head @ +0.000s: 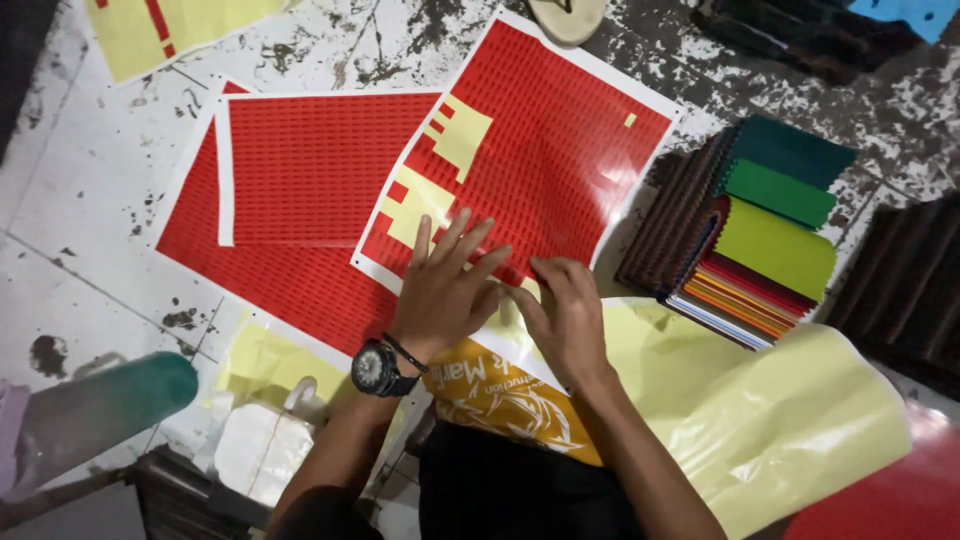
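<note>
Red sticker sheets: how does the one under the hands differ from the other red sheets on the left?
The sheet under the hands lies tilted, on top, with yellow patches where pieces are gone; the left sheets lie beneath it, squarer to the view, and show no such patches. The left hand lies flat on the top sheet and the right hand works at its lower edge; neither touches the left sheets. All are red gridded sheets with white borders.
</note>
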